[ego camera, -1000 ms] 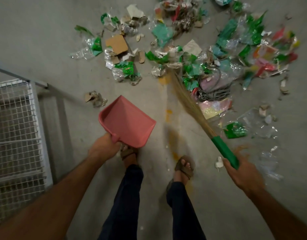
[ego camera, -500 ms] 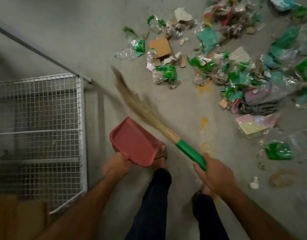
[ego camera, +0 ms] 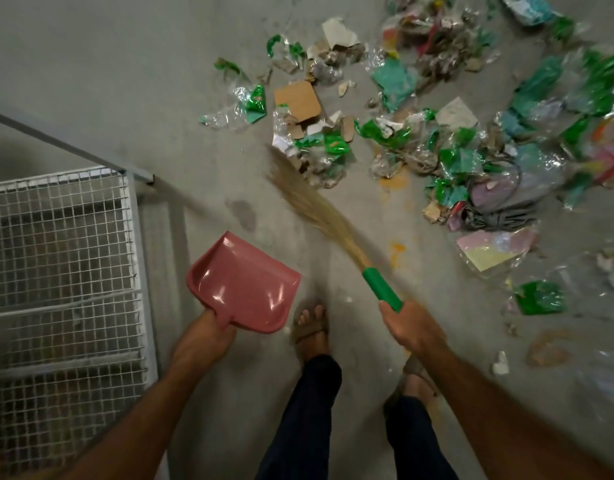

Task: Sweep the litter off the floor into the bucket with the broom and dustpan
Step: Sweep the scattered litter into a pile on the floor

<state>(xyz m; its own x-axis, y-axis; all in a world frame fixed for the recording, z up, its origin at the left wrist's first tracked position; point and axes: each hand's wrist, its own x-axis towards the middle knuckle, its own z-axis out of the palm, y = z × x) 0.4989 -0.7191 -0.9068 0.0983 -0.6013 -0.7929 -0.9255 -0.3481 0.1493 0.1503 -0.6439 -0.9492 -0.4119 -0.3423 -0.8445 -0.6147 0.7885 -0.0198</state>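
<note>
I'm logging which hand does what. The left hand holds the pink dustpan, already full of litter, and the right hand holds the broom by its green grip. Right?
Not quite. In the head view the pink dustpan in the left hand is empty, with no litter in it. The rest holds: the right hand holds the broom by its green grip.

left hand (ego camera: 205, 344) grips pink plastic dustpan (ego camera: 245, 284); right hand (ego camera: 414, 329) grips green-handled straw broom (ego camera: 319, 213), bristle tips near scattered wrapper litter (ego camera: 437, 133) on grey concrete floor (ego camera: 108, 64).

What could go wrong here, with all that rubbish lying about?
The dustpan is held off the floor, away from the litter, so the broom may just scatter it. A dark cord lies in the pile and could snag the bristles. The foot wears an open sandal, so sharp scraps might hurt.
</note>
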